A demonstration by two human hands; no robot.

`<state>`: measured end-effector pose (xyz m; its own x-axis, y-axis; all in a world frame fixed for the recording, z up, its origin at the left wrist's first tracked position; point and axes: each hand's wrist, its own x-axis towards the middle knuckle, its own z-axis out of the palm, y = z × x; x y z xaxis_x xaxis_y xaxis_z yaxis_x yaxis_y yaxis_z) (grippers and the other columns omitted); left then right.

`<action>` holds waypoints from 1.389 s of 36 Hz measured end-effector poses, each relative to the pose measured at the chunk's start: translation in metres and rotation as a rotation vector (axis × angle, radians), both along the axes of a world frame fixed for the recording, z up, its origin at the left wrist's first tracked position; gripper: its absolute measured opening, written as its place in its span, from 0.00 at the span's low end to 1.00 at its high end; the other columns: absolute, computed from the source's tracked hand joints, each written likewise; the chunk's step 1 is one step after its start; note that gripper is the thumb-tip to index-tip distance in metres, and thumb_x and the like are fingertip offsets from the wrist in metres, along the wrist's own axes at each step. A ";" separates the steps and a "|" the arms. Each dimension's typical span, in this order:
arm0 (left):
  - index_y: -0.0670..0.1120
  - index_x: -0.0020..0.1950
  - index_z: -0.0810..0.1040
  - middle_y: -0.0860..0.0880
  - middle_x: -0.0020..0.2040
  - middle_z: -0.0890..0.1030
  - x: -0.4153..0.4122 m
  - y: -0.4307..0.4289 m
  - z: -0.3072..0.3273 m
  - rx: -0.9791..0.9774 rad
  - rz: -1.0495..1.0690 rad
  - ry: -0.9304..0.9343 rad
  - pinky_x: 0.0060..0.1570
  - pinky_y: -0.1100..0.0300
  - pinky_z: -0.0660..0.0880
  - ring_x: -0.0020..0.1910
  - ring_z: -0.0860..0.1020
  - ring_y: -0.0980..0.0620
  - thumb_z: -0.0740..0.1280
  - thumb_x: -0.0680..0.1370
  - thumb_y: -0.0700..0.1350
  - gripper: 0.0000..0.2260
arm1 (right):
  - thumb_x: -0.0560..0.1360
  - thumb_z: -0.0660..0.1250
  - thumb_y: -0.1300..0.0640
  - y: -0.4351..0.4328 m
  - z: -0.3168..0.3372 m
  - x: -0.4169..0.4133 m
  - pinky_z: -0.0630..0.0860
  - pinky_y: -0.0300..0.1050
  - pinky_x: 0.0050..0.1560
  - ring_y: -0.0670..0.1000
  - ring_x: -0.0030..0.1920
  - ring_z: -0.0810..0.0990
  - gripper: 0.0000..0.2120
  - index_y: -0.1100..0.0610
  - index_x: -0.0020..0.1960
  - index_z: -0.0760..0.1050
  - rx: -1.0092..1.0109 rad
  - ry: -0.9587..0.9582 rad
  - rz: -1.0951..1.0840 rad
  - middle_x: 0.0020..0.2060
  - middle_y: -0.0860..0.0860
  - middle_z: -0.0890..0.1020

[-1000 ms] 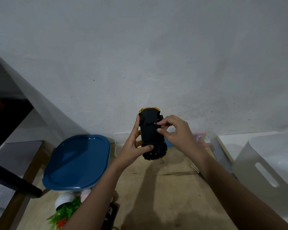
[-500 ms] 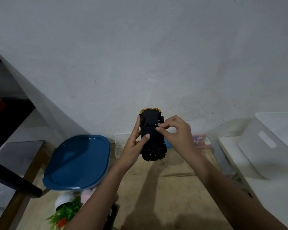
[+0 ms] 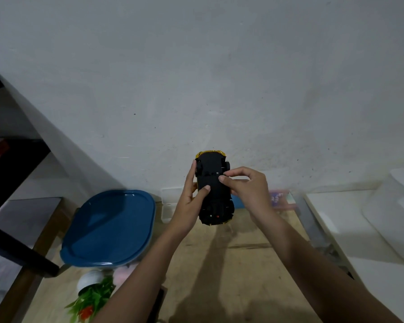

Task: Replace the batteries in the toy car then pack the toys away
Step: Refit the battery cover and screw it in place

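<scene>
While the left hand [image 3: 188, 203] holds it up in the air above the wooden bench [image 3: 231, 271], the toy car [image 3: 214, 194] shows its underside to the camera. That underside is a flat black plate with black wheels at the corners. A thin band of yellow bodywork peeks out at the far end and along the near edge, and a small red dot sits close to the near end.

The car's long axis runs away from the person, toward the grey wall [image 3: 219, 78], nearly upright in the view. Which end is the nose cannot be told.

The left fingers [image 3: 191, 170] reach up along the car's left side and curl behind it, and the thumb lies across the black plate — a firm grip. The right hand [image 3: 248, 190] comes in from the right with its fingers [image 3: 233, 171] curled. The thumb and forefinger tips meet on the plate near the far right wheel, pinching at a spot there. Whatever lies between them is too small to make out.

A blue-lidded container [image 3: 107, 227] stands on the bench to the left, well apart from the car, with green plastic leaves [image 3: 92, 299] in front of it. A white bin [image 3: 399, 215] sits off to the right.
</scene>
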<state>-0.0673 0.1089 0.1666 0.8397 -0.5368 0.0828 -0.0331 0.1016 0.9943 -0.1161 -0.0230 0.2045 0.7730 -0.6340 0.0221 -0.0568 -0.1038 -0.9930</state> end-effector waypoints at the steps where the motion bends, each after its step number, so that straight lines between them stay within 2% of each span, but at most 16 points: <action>1: 0.69 0.71 0.53 0.49 0.65 0.73 0.000 -0.001 0.000 0.006 0.003 -0.001 0.53 0.61 0.78 0.60 0.77 0.53 0.60 0.81 0.44 0.27 | 0.67 0.75 0.62 0.000 0.000 0.000 0.82 0.48 0.45 0.53 0.42 0.84 0.04 0.59 0.41 0.81 -0.003 -0.001 -0.006 0.42 0.55 0.84; 3: 0.69 0.71 0.53 0.49 0.66 0.72 0.001 -0.002 -0.001 0.007 0.008 0.002 0.51 0.63 0.78 0.61 0.76 0.53 0.61 0.80 0.46 0.28 | 0.66 0.75 0.61 0.000 -0.001 0.000 0.82 0.47 0.44 0.53 0.42 0.84 0.05 0.58 0.40 0.81 -0.004 -0.003 -0.008 0.42 0.56 0.84; 7: 0.72 0.68 0.54 0.48 0.68 0.70 0.002 -0.003 -0.001 -0.013 0.014 0.000 0.52 0.58 0.79 0.63 0.75 0.50 0.63 0.79 0.46 0.28 | 0.66 0.75 0.62 0.000 -0.004 -0.001 0.81 0.44 0.44 0.53 0.42 0.84 0.06 0.55 0.41 0.81 0.014 -0.015 0.025 0.39 0.56 0.84; 10: 0.70 0.69 0.52 0.47 0.68 0.70 0.003 -0.003 -0.001 -0.022 0.022 0.015 0.50 0.59 0.79 0.62 0.76 0.50 0.62 0.79 0.46 0.29 | 0.67 0.74 0.64 0.001 -0.007 -0.003 0.81 0.42 0.45 0.54 0.45 0.84 0.09 0.53 0.44 0.79 0.052 -0.035 0.082 0.43 0.56 0.84; 15: 0.69 0.71 0.49 0.48 0.68 0.71 0.004 0.000 -0.002 -0.001 0.013 0.026 0.53 0.57 0.79 0.63 0.75 0.52 0.64 0.78 0.46 0.32 | 0.66 0.75 0.65 -0.001 -0.009 -0.005 0.80 0.45 0.48 0.53 0.48 0.82 0.14 0.58 0.50 0.77 0.032 -0.022 0.097 0.45 0.52 0.82; 17: 0.70 0.71 0.49 0.49 0.69 0.69 0.004 0.000 -0.001 0.005 0.007 0.016 0.56 0.54 0.78 0.64 0.74 0.51 0.64 0.78 0.46 0.32 | 0.67 0.75 0.64 -0.002 -0.010 -0.006 0.80 0.41 0.44 0.53 0.47 0.83 0.17 0.58 0.53 0.75 0.061 -0.001 0.106 0.47 0.55 0.83; 19: 0.70 0.71 0.49 0.49 0.69 0.70 0.004 0.000 -0.001 0.009 0.000 0.016 0.55 0.56 0.78 0.65 0.73 0.50 0.64 0.78 0.46 0.33 | 0.67 0.74 0.64 -0.003 -0.010 -0.006 0.80 0.35 0.40 0.53 0.46 0.83 0.19 0.59 0.56 0.75 0.088 0.009 0.128 0.48 0.58 0.83; 22: 0.68 0.72 0.47 0.48 0.69 0.70 0.004 -0.002 -0.001 0.013 -0.002 0.024 0.52 0.60 0.79 0.65 0.73 0.48 0.64 0.78 0.45 0.34 | 0.68 0.73 0.66 -0.005 -0.011 -0.007 0.80 0.32 0.42 0.51 0.46 0.83 0.21 0.66 0.60 0.75 0.076 0.005 0.177 0.52 0.61 0.82; 26: 0.68 0.72 0.46 0.48 0.70 0.68 0.005 -0.002 -0.002 0.009 -0.008 0.030 0.53 0.61 0.78 0.66 0.71 0.48 0.64 0.78 0.45 0.34 | 0.68 0.72 0.67 -0.005 -0.012 -0.009 0.80 0.36 0.47 0.52 0.49 0.83 0.20 0.67 0.60 0.76 0.079 -0.012 0.197 0.53 0.62 0.82; 34: 0.67 0.72 0.45 0.47 0.69 0.68 0.003 -0.002 -0.002 0.019 -0.018 0.032 0.52 0.64 0.78 0.64 0.74 0.51 0.63 0.79 0.44 0.34 | 0.68 0.72 0.68 -0.004 -0.013 -0.009 0.80 0.35 0.48 0.48 0.46 0.83 0.19 0.66 0.58 0.77 0.119 -0.010 0.187 0.53 0.60 0.82; 36: 0.68 0.71 0.45 0.47 0.70 0.68 0.003 -0.001 -0.004 0.029 -0.015 0.024 0.52 0.64 0.78 0.64 0.73 0.51 0.63 0.79 0.44 0.33 | 0.67 0.72 0.67 -0.004 -0.015 -0.009 0.79 0.37 0.50 0.51 0.50 0.83 0.19 0.66 0.58 0.77 0.119 0.010 0.177 0.53 0.60 0.82; 38: 0.69 0.70 0.45 0.46 0.70 0.67 0.003 -0.001 -0.005 0.033 -0.014 0.021 0.52 0.64 0.78 0.65 0.73 0.50 0.63 0.79 0.45 0.33 | 0.67 0.73 0.67 -0.003 -0.015 -0.010 0.79 0.35 0.49 0.52 0.51 0.82 0.19 0.66 0.58 0.77 0.115 0.023 0.174 0.54 0.61 0.82; 41: 0.70 0.68 0.45 0.48 0.71 0.67 0.002 0.000 -0.007 0.038 -0.013 0.014 0.53 0.64 0.78 0.66 0.72 0.50 0.63 0.79 0.45 0.32 | 0.68 0.72 0.68 -0.003 -0.015 -0.010 0.78 0.28 0.41 0.48 0.45 0.82 0.19 0.66 0.58 0.77 0.119 0.031 0.178 0.53 0.60 0.82; 43: 0.72 0.67 0.46 0.48 0.71 0.67 0.002 0.000 -0.007 0.043 -0.010 0.008 0.53 0.63 0.78 0.66 0.72 0.49 0.63 0.79 0.46 0.32 | 0.68 0.72 0.67 -0.003 -0.015 -0.010 0.77 0.28 0.40 0.50 0.47 0.82 0.19 0.66 0.58 0.77 0.122 0.040 0.173 0.53 0.60 0.82; 48: 0.71 0.69 0.45 0.47 0.71 0.67 0.002 -0.001 -0.007 0.054 -0.002 0.008 0.50 0.65 0.78 0.66 0.72 0.49 0.63 0.79 0.45 0.33 | 0.67 0.73 0.67 -0.002 -0.017 -0.008 0.79 0.31 0.43 0.51 0.48 0.82 0.19 0.66 0.58 0.77 0.109 0.049 0.156 0.52 0.60 0.82; 50: 0.67 0.72 0.44 0.47 0.71 0.67 0.001 -0.001 -0.007 0.049 -0.002 0.021 0.46 0.68 0.78 0.65 0.73 0.49 0.62 0.79 0.44 0.34 | 0.67 0.74 0.66 -0.002 -0.017 -0.007 0.80 0.38 0.48 0.53 0.50 0.82 0.19 0.65 0.57 0.78 0.086 0.062 0.145 0.52 0.60 0.82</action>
